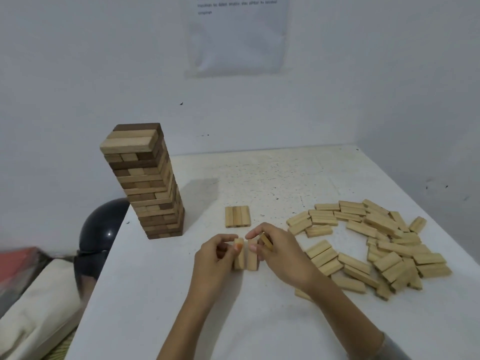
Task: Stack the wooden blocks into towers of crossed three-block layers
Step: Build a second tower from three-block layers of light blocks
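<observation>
Pale oblong wooden blocks (240, 261), one pinched in left hand (214, 261) fingers, another in right hand (281, 255) fingers

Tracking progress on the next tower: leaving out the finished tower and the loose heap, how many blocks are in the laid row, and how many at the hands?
Laid row: 3
Blocks at the left hand and right hand: 3
Total: 6

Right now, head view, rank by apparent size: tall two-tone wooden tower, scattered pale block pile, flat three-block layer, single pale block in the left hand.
1. scattered pale block pile
2. tall two-tone wooden tower
3. flat three-block layer
4. single pale block in the left hand, despite being nearest
</observation>
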A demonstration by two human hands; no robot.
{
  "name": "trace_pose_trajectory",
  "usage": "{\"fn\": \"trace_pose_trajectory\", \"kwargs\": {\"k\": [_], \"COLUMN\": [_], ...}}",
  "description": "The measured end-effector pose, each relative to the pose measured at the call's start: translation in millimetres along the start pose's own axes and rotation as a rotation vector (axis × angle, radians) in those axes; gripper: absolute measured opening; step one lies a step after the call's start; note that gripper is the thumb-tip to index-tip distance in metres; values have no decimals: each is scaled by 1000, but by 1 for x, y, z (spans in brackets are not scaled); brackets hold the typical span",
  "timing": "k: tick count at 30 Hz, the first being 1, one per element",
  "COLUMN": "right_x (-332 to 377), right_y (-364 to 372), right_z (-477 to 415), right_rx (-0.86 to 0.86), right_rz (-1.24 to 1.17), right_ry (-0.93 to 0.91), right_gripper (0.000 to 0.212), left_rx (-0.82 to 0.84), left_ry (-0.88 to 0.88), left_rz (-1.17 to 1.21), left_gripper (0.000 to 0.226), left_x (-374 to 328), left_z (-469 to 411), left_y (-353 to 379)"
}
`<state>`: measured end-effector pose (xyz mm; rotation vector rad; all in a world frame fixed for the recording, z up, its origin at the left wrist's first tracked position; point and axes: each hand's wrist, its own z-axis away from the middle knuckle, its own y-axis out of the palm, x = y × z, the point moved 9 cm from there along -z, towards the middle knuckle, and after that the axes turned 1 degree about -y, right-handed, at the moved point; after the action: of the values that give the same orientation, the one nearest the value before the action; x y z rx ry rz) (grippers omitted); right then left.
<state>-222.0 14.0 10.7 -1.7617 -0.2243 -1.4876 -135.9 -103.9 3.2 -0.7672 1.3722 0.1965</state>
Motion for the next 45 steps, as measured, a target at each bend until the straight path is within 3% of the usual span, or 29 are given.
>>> {"fn": "trace_pose_trajectory", "kwargs": {"k": [4,9,14,21,29,31,33,35,37,40,43,45], "right_x": [2,7,-10,-20,-17,-14,-9,-4,3,9,7,4], "right_y": [9,9,-6,-30,-22,-21,-10,4,11,10,15,13], "right_z": [-2,2,7,12,11,15,19,25,29,26,25,31], "right_rx": [5,-15,-91,-325,-377,-349,-227,-97,-81,-80,68,88], "right_rz": [56,187,-56,-66,28,47,65,177,319,383,354,372], "right_ry": [-2,-17,167,168,125,115,89,49,-28,-154,-212,-251], "right_gripper": [9,22,38,26,20,26,44,68,80,76,72,69], "left_rx": [-5,-60,-108,-74,-14,14,40,43,24,7,43,79], "left_ry": [12,41,-6,-76,-30,6,14,15,37,62,133,218], "left_rz": [-56,-144,-98,-24,18,18,45,58,9,-112,-258,-455], "left_gripper": [15,19,19,22,31,34,35,35,35,33,29,51], "left_x": [4,2,7,13,5,2,1,2,2,0,-3,-2], "left_z": [1,4,7,8,8,8,8,9,11,15,23,31], "left_y": [0,1,-9,-11,-2,1,3,5,4,1,0,4]}}
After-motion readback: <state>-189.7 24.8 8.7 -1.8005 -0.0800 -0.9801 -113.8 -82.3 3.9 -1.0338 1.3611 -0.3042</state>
